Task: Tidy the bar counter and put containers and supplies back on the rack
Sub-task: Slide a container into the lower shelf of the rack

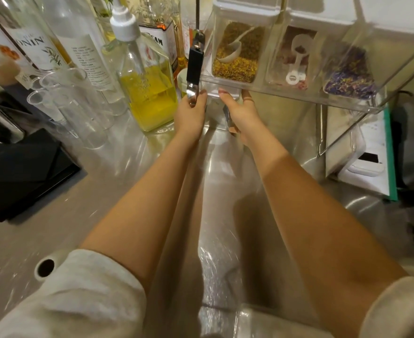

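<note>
Head view: tray (269, 90) above fingers (224, 93).

Both bare arms are stretched straight out ahead, sleeves pushed up past the elbows. Left hand (191, 111) has its fingers curled shut around something, right hand (240, 113) is curled too, fingertips pointing up.

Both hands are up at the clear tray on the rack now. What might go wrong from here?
1. The clear tray of three lidded containers looks tilted, and the right hand grips only its near left corner; it might slide or tip.
2. The left hand holds a black-handled metal tool right beside the pump bottle of yellow liquid; a knock may topple it.
3. Empty glass cylinders crowd the counter left of that.
</note>
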